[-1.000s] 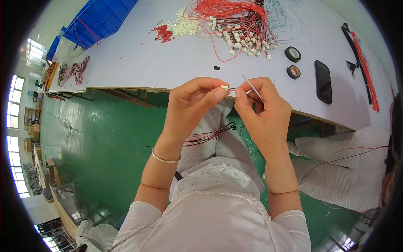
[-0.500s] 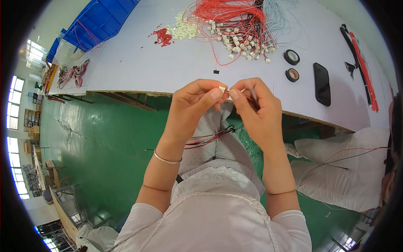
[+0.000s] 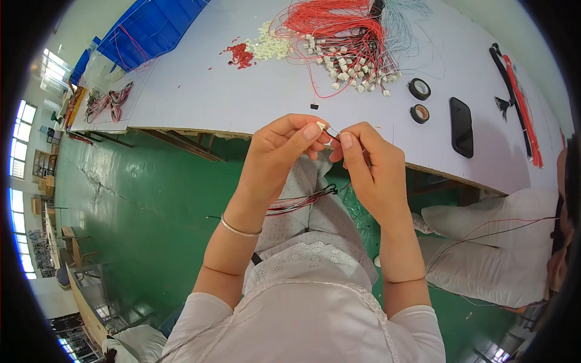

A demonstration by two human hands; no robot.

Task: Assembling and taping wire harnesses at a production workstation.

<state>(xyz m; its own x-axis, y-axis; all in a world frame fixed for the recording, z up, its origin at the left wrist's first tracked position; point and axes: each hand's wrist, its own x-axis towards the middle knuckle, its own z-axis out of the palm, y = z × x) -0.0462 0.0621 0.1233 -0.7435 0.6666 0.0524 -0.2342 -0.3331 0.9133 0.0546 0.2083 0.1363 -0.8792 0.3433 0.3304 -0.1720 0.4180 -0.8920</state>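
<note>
My left hand (image 3: pixel 287 145) is closed, its thumb and forefinger pinching a small white connector housing (image 3: pixel 321 126). Just to the right, my right hand (image 3: pixel 374 163) grips a thin dark wire (image 3: pixel 331 134) between thumb and fingers. That wire spans the short gap between the hands, at the housing; how deep its end sits there is too small to tell. Both hands are held over the near edge of the white table (image 3: pixel 242 115). Across my lap lies a bundle of red, black and white wires (image 3: pixel 302 201).
Beyond my hands are a small black connector (image 3: pixel 314 106), a pile of wired white connectors (image 3: pixel 351 66), loose white housings (image 3: pixel 269 45) and red pieces (image 3: pixel 242 57). Tape rolls (image 3: pixel 419 89) and a phone (image 3: pixel 461 127) lie right. A blue bin (image 3: pixel 151 33) stands left. Another person's legs (image 3: pixel 484 254) are at right.
My right hand has drawn slightly away to the right from the housing, so more of the dark wire shows between the hands. My left hand has stayed nearly in place.
</note>
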